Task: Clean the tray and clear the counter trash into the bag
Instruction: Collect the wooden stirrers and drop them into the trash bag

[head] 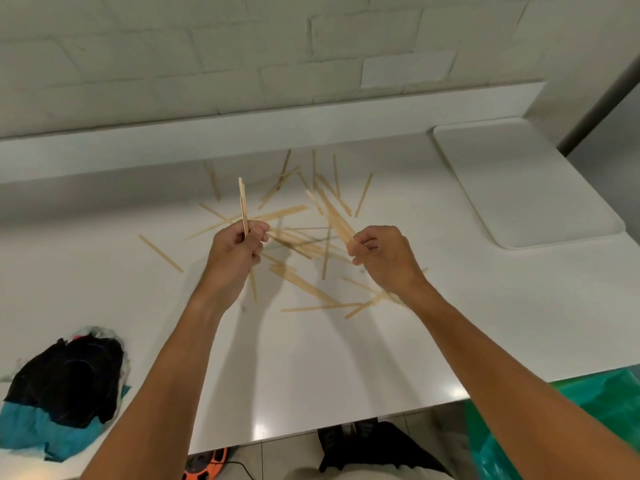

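Observation:
Several thin wooden sticks [304, 292] lie scattered across the middle of the white counter [311, 375]. My left hand [233, 249] grips a few sticks [243, 206] that point upward. My right hand [384, 258] pinches another small bundle of sticks [332, 213] that slants up to the left. A white tray [519, 181] lies flat at the counter's right end. The green bag [595, 420] hangs open below the counter's front right corner.
A pile of black and blue cloths [65, 386] sits at the counter's front left. A low white ledge [242, 133] runs along the back under a brick wall. An orange object [207, 465] lies on the floor below the counter edge.

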